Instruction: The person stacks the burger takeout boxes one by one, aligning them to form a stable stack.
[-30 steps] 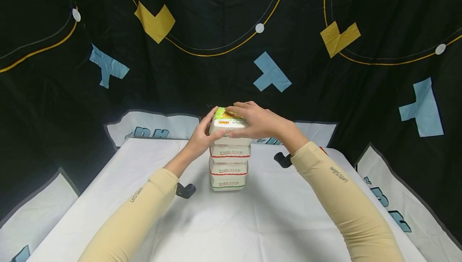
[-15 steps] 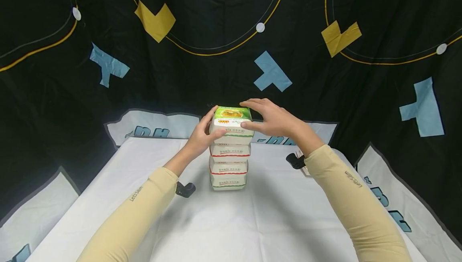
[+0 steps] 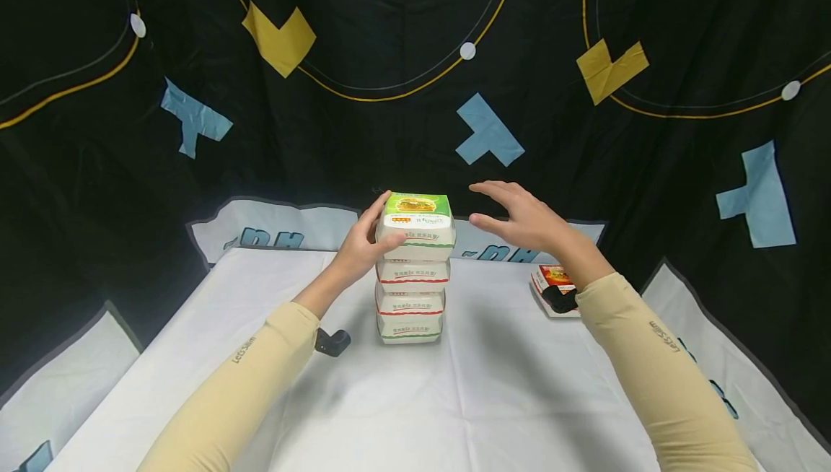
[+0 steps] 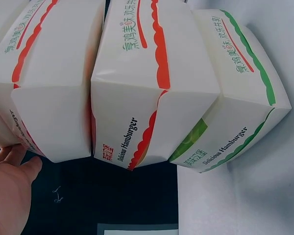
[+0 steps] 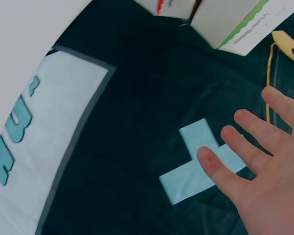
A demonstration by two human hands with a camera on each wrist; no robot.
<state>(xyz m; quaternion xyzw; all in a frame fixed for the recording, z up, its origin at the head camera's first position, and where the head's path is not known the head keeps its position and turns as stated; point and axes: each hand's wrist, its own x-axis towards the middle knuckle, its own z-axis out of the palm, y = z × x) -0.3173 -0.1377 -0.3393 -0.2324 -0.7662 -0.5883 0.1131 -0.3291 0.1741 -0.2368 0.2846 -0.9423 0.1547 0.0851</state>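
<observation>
Paper hamburger boxes stand in a stack at the table's middle. The top box has a green lid with a burger picture. Below it are two red-trimmed boxes and a green-trimmed bottom box. My left hand holds the top box at its left side, thumb across the front and fingers along the side. The left wrist view shows the green-trimmed bottom box at the right and fingertips at the lower left. My right hand is held apart to the stack's right, fingers spread, holding nothing.
Another hamburger box with a red lid lies on the white table at the right, partly behind the right wrist's black camera. A black curtain with taped shapes hangs behind the table.
My right hand has left the top box and moved to the right, baring the green lid and the red-lidded box. The left hand and the stack stay put.
</observation>
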